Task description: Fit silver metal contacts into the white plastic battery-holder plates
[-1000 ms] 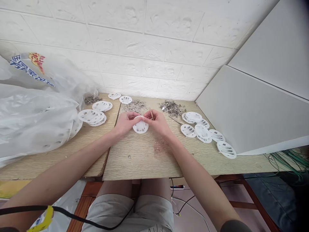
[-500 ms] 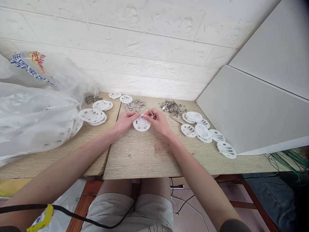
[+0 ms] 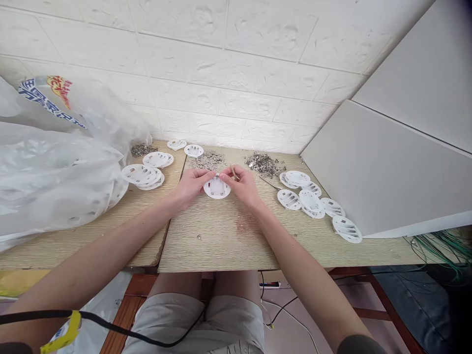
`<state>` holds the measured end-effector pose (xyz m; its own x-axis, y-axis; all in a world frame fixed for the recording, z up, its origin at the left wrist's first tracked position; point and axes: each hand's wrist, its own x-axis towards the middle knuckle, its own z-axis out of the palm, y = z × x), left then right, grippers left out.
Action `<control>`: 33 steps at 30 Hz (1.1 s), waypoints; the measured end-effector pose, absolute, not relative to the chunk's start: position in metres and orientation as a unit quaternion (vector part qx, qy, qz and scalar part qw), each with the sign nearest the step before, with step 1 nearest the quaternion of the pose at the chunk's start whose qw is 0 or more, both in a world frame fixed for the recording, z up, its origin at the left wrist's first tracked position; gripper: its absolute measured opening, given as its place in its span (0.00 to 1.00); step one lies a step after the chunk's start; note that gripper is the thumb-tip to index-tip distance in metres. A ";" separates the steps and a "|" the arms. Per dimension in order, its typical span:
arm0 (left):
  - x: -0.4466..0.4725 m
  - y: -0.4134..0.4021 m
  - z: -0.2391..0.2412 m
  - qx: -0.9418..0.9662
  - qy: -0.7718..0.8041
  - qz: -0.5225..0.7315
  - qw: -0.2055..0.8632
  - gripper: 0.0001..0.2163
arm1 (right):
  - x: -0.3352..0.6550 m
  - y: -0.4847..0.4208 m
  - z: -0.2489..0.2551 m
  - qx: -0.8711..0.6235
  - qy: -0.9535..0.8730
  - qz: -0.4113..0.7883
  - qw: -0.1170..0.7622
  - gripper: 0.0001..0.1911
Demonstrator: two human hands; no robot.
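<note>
A white round plastic plate (image 3: 217,189) with slots like a battery holder is tilted up between my hands, above the wooden table (image 3: 206,250). My left hand (image 3: 191,185) is closed on its upper left edge, thumb on the face. My right hand (image 3: 242,186) is closed too, its thumb at the plate's upper right edge. A thin brownish stick-like tool (image 3: 233,171) pokes up between the right fingers; its tip is hidden. Whatever the right fingertips pinch at the edge is too small to make out. Just behind lies a pile of small metal pieces (image 3: 208,160).
Another heap of metal parts (image 3: 263,163) lies right of the hands, near a thin rod (image 3: 269,182). Similar white plates (image 3: 311,201) are piled at right, more plates (image 3: 142,175) at left beside a large plastic bag (image 3: 55,182). A grey panel (image 3: 398,172) borders the right side.
The stick-like tool in my right hand has tilted more upright and shifted slightly. Both hands stay at the plate; the whole view has shifted a little.
</note>
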<state>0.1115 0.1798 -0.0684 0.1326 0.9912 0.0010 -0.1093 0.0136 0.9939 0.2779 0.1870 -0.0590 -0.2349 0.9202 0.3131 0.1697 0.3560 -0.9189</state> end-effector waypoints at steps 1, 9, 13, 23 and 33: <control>0.112 0.180 -0.069 0.503 0.438 0.491 0.560 0.12 | 0.277 0.187 -0.059 -0.404 -0.673 0.403 0.470 0.12; 0.114 0.177 -0.063 0.476 0.438 0.500 0.576 0.11 | 0.276 0.187 -0.061 -0.400 -0.645 0.441 0.479 0.14; 0.113 0.176 -0.062 0.472 0.434 0.505 0.578 0.13 | 0.277 0.187 -0.060 -0.410 -0.650 0.438 0.466 0.13; 0.116 0.172 -0.061 0.546 0.481 0.452 0.517 0.16 | 0.278 0.187 -0.064 -0.411 -0.585 0.535 0.449 0.19; 0.116 0.173 -0.062 0.464 0.471 0.474 0.582 0.12 | 0.281 0.188 -0.056 -0.439 -0.733 0.294 0.429 0.05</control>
<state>0.1156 0.1735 -0.0623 0.1073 0.9883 -0.1081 -0.1151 0.1204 0.9860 0.2815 0.1879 -0.0556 -0.2462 0.8954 0.3711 0.3910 0.4421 -0.8073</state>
